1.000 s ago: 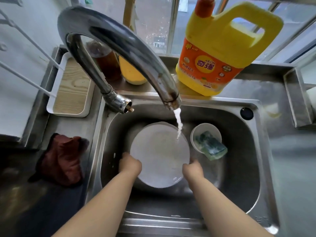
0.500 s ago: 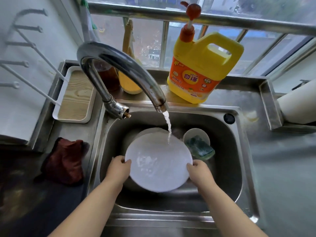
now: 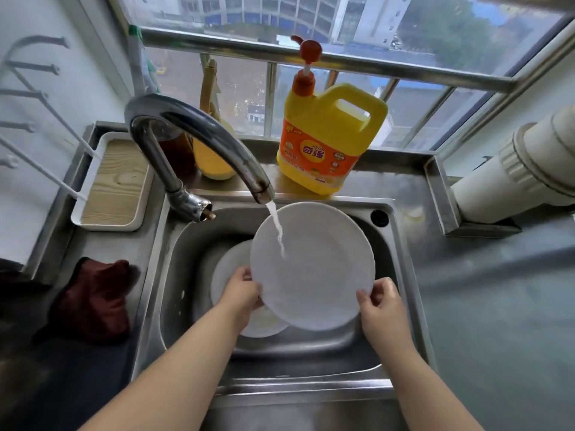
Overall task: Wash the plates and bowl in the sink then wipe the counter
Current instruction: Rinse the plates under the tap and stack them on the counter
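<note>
A white plate (image 3: 314,269) is held tilted above the steel sink (image 3: 311,353), with water from the curved tap (image 3: 199,144) running onto its upper left. My left hand (image 3: 241,295) grips its lower left rim and my right hand (image 3: 381,303) grips its lower right rim. A second white plate (image 3: 230,272) lies in the basin beneath, partly covered. The raised plate hides the bowl and the sponge.
A yellow detergent jug (image 3: 323,147) stands on the ledge behind the sink. A dark red cloth (image 3: 93,300) lies on the counter at the left, a wood-lined white tray (image 3: 112,185) behind it. A white pipe (image 3: 513,169) juts in at the right.
Both hands have lifted the top plate out of the basin and tilted it under the stream. It now covers the bowl and sponge; the lower plate shows.
</note>
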Motion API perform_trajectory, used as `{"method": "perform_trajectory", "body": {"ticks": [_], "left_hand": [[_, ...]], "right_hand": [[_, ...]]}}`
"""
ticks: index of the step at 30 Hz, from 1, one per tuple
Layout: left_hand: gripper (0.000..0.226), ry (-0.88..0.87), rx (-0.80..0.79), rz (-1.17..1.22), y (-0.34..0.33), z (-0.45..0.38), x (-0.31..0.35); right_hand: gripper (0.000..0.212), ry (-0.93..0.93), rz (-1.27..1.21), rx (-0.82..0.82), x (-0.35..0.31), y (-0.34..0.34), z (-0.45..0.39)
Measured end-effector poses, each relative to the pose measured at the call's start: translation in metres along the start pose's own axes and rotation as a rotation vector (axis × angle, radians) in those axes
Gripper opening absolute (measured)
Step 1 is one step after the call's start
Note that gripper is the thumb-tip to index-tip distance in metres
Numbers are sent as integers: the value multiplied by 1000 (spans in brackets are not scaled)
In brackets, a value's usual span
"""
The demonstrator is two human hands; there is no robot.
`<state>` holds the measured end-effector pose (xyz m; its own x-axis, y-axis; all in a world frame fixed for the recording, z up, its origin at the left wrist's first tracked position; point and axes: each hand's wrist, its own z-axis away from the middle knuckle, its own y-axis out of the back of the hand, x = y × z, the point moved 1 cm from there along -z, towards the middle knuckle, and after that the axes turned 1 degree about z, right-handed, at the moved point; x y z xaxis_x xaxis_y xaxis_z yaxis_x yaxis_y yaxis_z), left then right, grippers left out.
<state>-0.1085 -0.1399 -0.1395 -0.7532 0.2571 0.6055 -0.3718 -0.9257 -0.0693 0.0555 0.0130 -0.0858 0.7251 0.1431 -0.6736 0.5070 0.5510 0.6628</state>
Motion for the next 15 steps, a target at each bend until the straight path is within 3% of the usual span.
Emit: {"method": "perform_trajectory", "body": {"ticks": [9, 15], "left_hand": [[27, -539, 140, -267, 33, 38, 45], [21, -653, 254, -464, 59, 78, 59]], "right_hand": [[4, -211, -448, -178, 1, -45, -23], [18, -425, -646, -327, -20, -88, -19]]}}
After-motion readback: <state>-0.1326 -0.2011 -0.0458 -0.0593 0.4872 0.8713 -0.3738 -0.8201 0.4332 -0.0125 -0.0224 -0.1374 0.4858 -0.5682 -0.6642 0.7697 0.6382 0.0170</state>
